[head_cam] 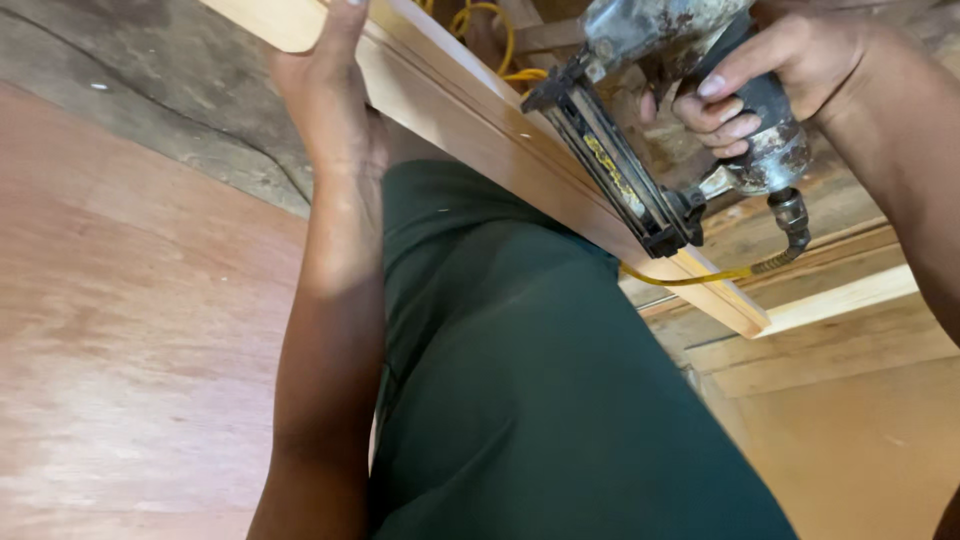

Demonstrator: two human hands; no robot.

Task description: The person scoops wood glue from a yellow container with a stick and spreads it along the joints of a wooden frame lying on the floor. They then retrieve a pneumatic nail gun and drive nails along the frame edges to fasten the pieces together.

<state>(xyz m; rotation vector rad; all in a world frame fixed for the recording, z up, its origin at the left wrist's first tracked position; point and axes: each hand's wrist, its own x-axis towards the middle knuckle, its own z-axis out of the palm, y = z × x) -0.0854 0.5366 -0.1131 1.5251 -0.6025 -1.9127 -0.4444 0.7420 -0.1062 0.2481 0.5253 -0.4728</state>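
My left hand [335, 95] grips a long pale wooden strip [480, 125] from the left side, fingers wrapped over its edge. The strip runs diagonally from upper left to lower right, across my green-clad leg. My right hand [770, 70] is closed around the handle of a worn grey pneumatic nail gun [650, 120]. The gun's long black magazine lies along the strip, and its nose at the upper end touches the wood near the middle. A yellow coiled air hose [700, 275] hangs from the base of the gun's handle.
A reddish plywood sheet [130, 330] covers the left side. Bare concrete floor [150, 90] shows at upper left. More pale boards and plywood [840, 330] lie at the right. Yellow hose loops [490, 40] sit behind the strip at the top.
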